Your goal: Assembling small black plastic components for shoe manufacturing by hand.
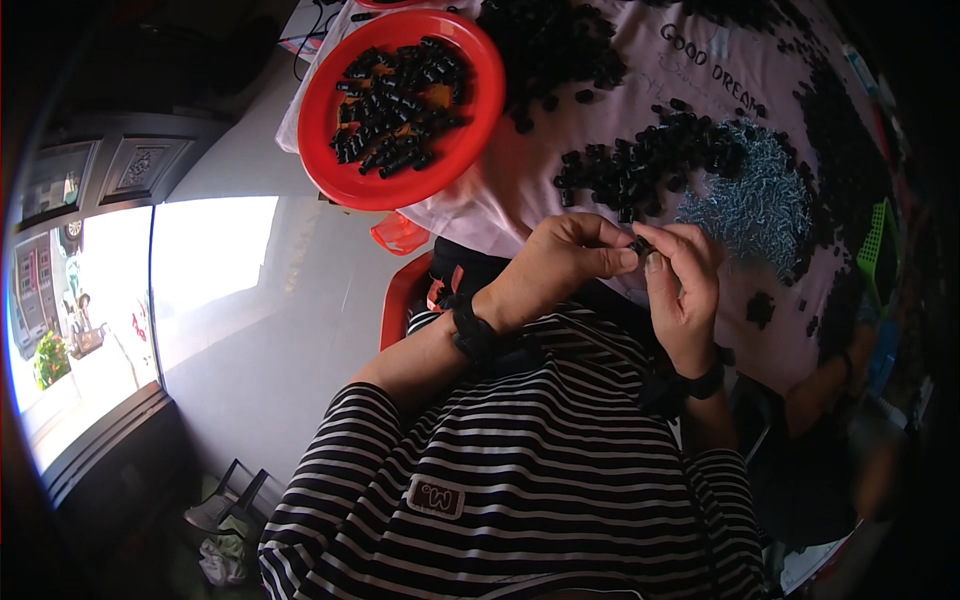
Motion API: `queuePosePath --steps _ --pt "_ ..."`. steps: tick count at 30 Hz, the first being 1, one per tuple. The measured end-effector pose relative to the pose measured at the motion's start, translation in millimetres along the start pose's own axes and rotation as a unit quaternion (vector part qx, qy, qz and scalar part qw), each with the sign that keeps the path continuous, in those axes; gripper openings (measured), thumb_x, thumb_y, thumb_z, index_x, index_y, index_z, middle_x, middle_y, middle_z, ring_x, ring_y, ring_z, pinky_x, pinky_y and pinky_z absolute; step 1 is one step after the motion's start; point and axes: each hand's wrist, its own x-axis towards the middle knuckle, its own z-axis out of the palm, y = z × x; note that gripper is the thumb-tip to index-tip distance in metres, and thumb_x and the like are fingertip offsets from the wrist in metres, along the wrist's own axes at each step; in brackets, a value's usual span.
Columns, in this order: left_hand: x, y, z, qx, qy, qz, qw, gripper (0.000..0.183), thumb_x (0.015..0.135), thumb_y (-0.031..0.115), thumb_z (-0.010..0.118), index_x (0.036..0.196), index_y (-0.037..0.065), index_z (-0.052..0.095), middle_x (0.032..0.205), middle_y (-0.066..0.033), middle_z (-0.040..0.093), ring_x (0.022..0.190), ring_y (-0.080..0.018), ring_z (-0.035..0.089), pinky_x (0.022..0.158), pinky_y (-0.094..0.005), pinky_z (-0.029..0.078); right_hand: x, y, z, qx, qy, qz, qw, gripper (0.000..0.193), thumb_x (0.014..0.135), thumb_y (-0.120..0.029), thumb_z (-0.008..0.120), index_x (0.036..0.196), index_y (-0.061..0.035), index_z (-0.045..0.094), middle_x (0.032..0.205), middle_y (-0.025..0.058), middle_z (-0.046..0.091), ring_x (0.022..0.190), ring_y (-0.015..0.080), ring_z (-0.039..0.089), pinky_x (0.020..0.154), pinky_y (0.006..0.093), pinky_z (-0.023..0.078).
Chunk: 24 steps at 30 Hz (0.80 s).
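Note:
My left hand [560, 258] and my right hand [686, 290] meet over the near edge of the cloth, fingertips pinched together. Between them is a small black plastic part [640, 245], mostly covered by the fingers, so its exact shape cannot be made out. Just beyond the hands lies a loose heap of short black plastic pieces [640, 165]. A pile of thin, blue-silver metal screws [755, 205] adjoins it on the right. At the far left, a round red tray [478, 130] holds many longer black cylindrical pieces [400, 105].
Pale pink cloth [700, 85] with lettering covers the table. More black parts [560, 50] are heaped at the back and along the right. A green perforated basket [877, 250] stands at the right edge, near another person's arm [820, 395]. A red chair [400, 300] is beside me.

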Motion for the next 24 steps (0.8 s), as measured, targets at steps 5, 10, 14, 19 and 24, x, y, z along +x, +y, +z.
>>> queuePosePath --steps 5,10,14,19,24 --pt "1 0 -5 -0.077 -0.019 -0.036 0.996 0.019 0.095 0.013 0.076 0.107 -0.002 0.073 0.096 -0.0056 0.075 0.091 -0.0127 0.071 0.087 -0.0264 0.056 0 -9 -4 -0.147 -0.023 -0.099 0.984 0.05 0.078 -0.008 0.08 0.126 -0.0087 0.067 0.115 0.0045 0.061 0.11 0.0266 0.053 0.105 0.0463 0.034" --pt "1 0 -1 -0.106 -0.031 -0.05 0.993 0.021 0.096 0.017 0.075 0.108 -0.001 0.073 0.097 -0.0061 0.075 0.091 -0.0136 0.071 0.088 -0.0276 0.056 -5 1 1 -0.214 -0.003 -0.123 0.969 0.052 0.076 -0.011 0.082 0.125 -0.0098 0.067 0.112 0.0032 0.061 0.108 0.0243 0.054 0.105 0.0464 0.033" --pt "3 -3 -4 -0.099 -0.06 -0.056 0.992 0.019 0.098 0.017 0.072 0.107 0.001 0.072 0.1 -0.0059 0.074 0.093 -0.014 0.07 0.09 -0.0304 0.055 -6 -1 3 -0.216 0.021 -0.155 0.964 0.051 0.076 -0.013 0.083 0.124 -0.01 0.067 0.109 0.001 0.061 0.103 0.0207 0.057 0.105 0.0458 0.033" --pt "3 -4 -5 -0.109 -0.039 -0.066 0.991 0.017 0.096 0.015 0.073 0.105 0.0 0.073 0.098 -0.0061 0.074 0.091 -0.0136 0.07 0.087 -0.0289 0.055 -4 -7 1 -0.234 -0.01 -0.16 0.959 0.052 0.075 -0.014 0.084 0.124 -0.0097 0.067 0.107 0.0004 0.06 0.097 0.0171 0.06 0.106 0.0476 0.031" --pt "3 0 -7 -0.096 -0.042 -0.073 0.992 0.017 0.093 0.014 0.076 0.103 0.0 0.073 0.097 -0.0054 0.074 0.089 -0.0121 0.069 0.084 -0.0271 0.055 -10 -6 1 -0.277 -0.03 -0.143 0.95 0.043 0.076 -0.018 0.084 0.115 -0.0074 0.069 0.1 0.001 0.061 0.093 0.0168 0.061 0.106 0.0475 0.029"
